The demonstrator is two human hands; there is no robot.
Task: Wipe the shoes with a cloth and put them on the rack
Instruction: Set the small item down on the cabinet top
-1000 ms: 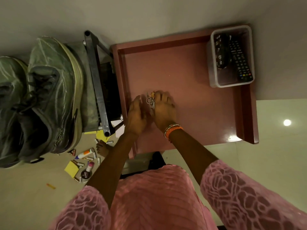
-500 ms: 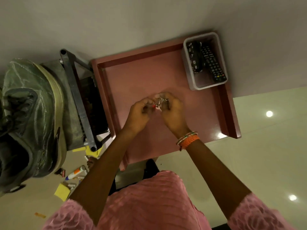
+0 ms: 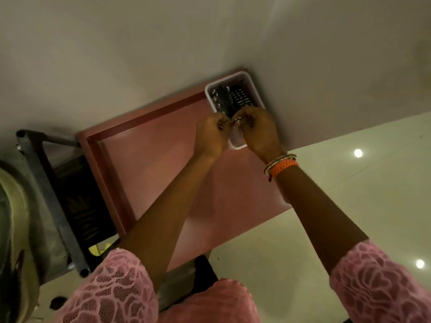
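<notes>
- Over the white basket [image 3: 242,145] on the pink table [image 3: 151,164], our left hand [image 3: 211,134] and right hand [image 3: 261,130] pinch a keyring [image 3: 236,121].
- Shoe [image 3: 14,217] waits far left; no wiping yet, and we'd need a cloth next.

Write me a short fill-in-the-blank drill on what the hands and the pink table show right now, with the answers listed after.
1. Both hands, the left hand and the right hand, pinch a small bunch of keys above the white ____.
2. The white basket holds black ____ controls.
3. The basket sits at the far right corner of the ____ table.
4. The orange bracelets are worn on the ____ wrist.

Missing words: basket; remote; pink; right
</notes>
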